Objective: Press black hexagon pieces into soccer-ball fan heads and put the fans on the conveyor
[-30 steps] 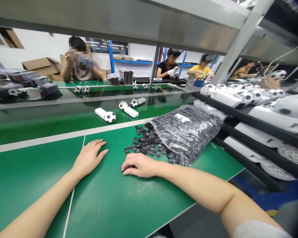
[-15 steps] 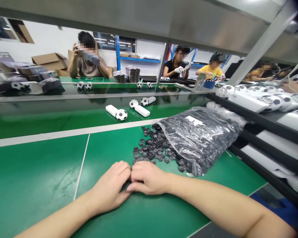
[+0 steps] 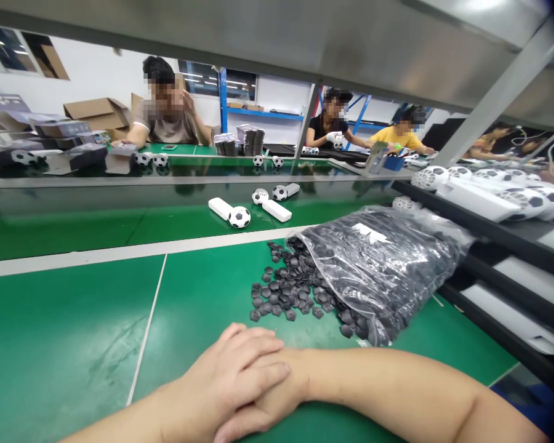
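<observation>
Green worktable (image 3: pixel 74 320), left hand (image 3: pixel 240 375) laid over right hand (image 3: pixel 290 381)

Left hand (image 3: pixel 242 375) laid over the right hand (image 3: pixel 281 391), fingers loosely bent, both forearms angled inward from the near corners.

Loose pieces (image 3: pixel 290 291) left of bag (image 3: pixel 388 264)

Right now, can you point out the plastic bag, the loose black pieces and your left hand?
Plastic bag (image 3: pixel 392 264): head view, middle of its upper side.
Loose black pieces (image 3: pixel 289 288): head view, middle of the pile.
Left hand (image 3: pixel 226 372): head view, back of the hand.
</observation>
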### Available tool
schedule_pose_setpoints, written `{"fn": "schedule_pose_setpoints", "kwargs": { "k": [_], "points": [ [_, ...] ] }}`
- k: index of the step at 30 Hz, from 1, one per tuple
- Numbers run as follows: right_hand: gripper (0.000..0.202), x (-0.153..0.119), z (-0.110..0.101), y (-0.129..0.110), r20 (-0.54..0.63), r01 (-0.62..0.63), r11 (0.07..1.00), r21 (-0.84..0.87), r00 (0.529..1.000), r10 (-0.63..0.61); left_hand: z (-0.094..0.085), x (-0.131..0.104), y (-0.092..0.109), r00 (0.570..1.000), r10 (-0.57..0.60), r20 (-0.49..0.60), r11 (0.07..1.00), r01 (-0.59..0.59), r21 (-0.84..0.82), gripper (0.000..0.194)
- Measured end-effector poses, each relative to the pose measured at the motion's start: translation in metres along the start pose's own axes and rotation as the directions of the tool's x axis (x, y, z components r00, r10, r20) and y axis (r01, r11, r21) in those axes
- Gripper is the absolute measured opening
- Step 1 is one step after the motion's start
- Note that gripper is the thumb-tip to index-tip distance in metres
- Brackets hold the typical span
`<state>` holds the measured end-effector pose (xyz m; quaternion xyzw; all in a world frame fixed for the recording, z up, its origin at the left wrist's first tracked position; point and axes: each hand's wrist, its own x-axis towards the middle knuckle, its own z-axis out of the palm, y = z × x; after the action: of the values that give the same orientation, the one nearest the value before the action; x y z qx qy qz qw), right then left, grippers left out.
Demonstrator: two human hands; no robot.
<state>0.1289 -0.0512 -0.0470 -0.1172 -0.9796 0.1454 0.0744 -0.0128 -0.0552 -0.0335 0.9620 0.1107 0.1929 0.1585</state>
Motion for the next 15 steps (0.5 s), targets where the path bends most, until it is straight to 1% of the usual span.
{"fn": "schedule_pose_setpoints", "kwargs": {
  "k": [2, 4, 7, 10, 12, 15],
  "points": [
    [0.051, -0.0009, -0.0005, 0.0023, -0.002, 0.029, 0.999, 0.041, 1.000, -0.029, -0.0031, 0.0008, -0.0010, 0.998, -0.029, 0.056, 0.999, 0.030, -0.017, 0.058],
    [0.054, 0.0005, -0.0015, 0.0030, 0.002, 0.043, 0.997, 0.057, 0.999, -0.043, -0.0053, 0.0007, -0.0007, 0.996, -0.049, 0.078, 0.998, 0.051, -0.024, 0.056],
    [0.052, 0.0031, -0.0034, 0.0029, 0.023, 0.021, 0.996, 0.091, 0.999, -0.023, -0.0064, 0.0009, 0.0008, 0.995, -0.076, 0.065, 0.996, 0.080, -0.047, 0.058],
    [0.048, 0.0032, -0.0029, 0.0036, 0.018, 0.030, 0.993, 0.113, 0.999, -0.032, -0.0065, 0.0023, 0.0024, 0.992, -0.105, 0.070, 0.993, 0.108, -0.049, 0.056],
    [0.050, 0.0022, -0.0014, 0.0042, 0.000, 0.033, 0.994, 0.100, 0.999, -0.033, -0.0064, 0.0031, 0.0026, 0.992, -0.101, 0.073, 0.994, 0.104, -0.045, 0.054],
    [0.056, 0.0016, -0.0002, 0.0039, -0.009, 0.017, 0.996, 0.085, 1.000, -0.016, -0.0050, 0.0027, 0.0009, 0.995, -0.077, 0.058, 0.995, 0.081, -0.064, 0.056]
  ]
}}
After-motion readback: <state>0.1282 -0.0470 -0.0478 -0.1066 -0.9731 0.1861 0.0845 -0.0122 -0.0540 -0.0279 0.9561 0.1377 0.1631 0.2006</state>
